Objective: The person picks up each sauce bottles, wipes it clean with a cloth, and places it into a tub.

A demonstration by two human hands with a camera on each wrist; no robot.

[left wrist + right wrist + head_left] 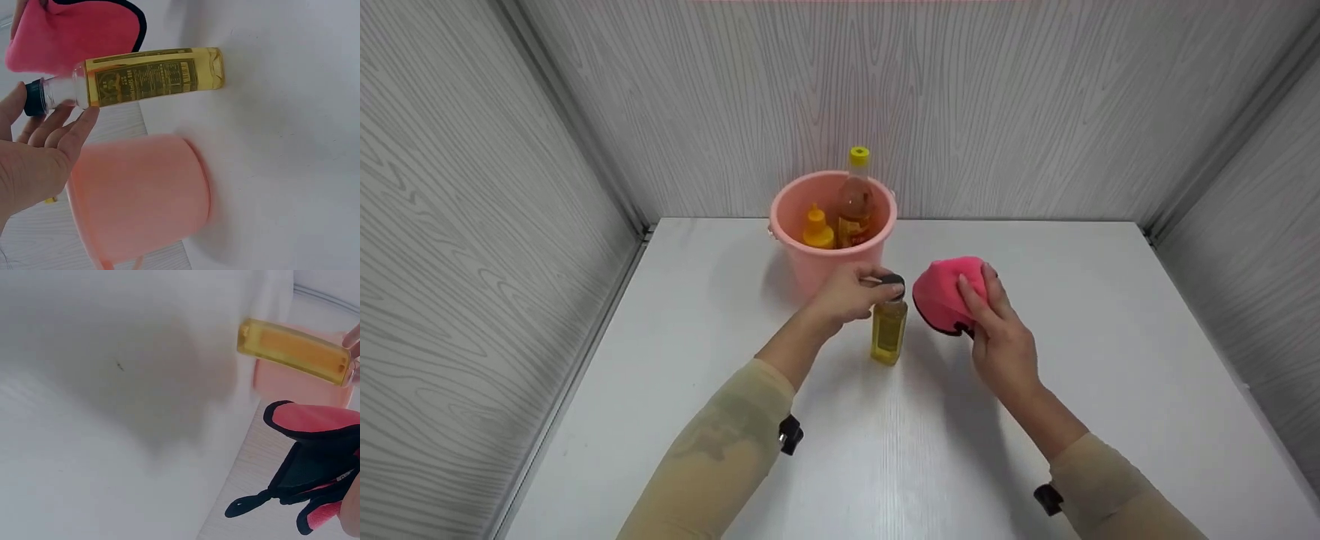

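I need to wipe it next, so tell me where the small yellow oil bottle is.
In the head view the small oil bottle stands upright mid-table, just in front of the pink bucket, left of the pink cloth; the left hand grips its dark cap.

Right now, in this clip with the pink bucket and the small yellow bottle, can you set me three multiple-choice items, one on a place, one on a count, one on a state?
1. Where does the small bottle of yellow liquid stand?
A. inside the bucket
B. on the white table in front of the bucket
C. on the pink cloth

2. How many bottles are inside the pink bucket?
A. none
B. two
C. four

3. What is the left hand doing?
A. gripping the small bottle at its dark cap
B. lying flat on the table
C. lifting the bucket

Key: 1 B, the head view shows it upright on the table before the bucket. 2 B, a tall yellow-capped bottle and a short yellow squeeze bottle are inside. 3 A, its fingers close round the cap, while the right hand holds the pink cloth.
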